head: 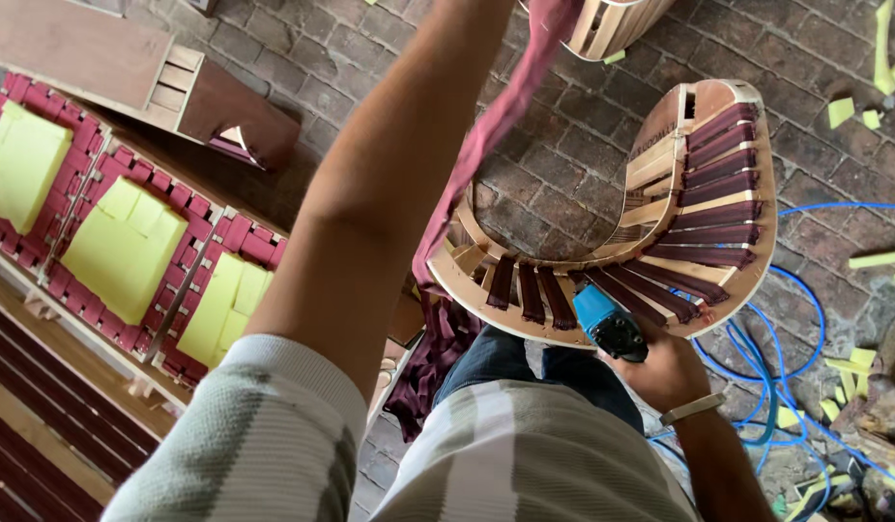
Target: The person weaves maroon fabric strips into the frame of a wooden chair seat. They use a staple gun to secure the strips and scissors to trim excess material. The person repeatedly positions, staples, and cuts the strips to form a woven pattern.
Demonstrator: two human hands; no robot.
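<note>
The curved plywood chair frame [694, 208] with maroon webbing straps is resting against the person's knees above the brick floor [563, 184]; it is judged stiff and best held by its rim. The maroon fabric strip [501, 116], soft and limp, is running up to the left hand, whose grip is lying out of view. The right hand [665, 372] is closing fully around the blue pneumatic stapler [607, 324] at the frame's lower edge.

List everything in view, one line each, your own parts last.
Curved wooden chair frame with maroon webbing straps: one, centre right, on brick floor.
Maroon fabric strip: one, hanging from top centre.
Blue pneumatic tool: one, at the frame's lower edge.
Blue hose: coiled, right.
Yellow foam pads in red-webbed frames: three, left.
Yellow foam scraps: several, right.
Left arm: raised; hand out of view.
Right hand: grip on the blue tool.
</note>
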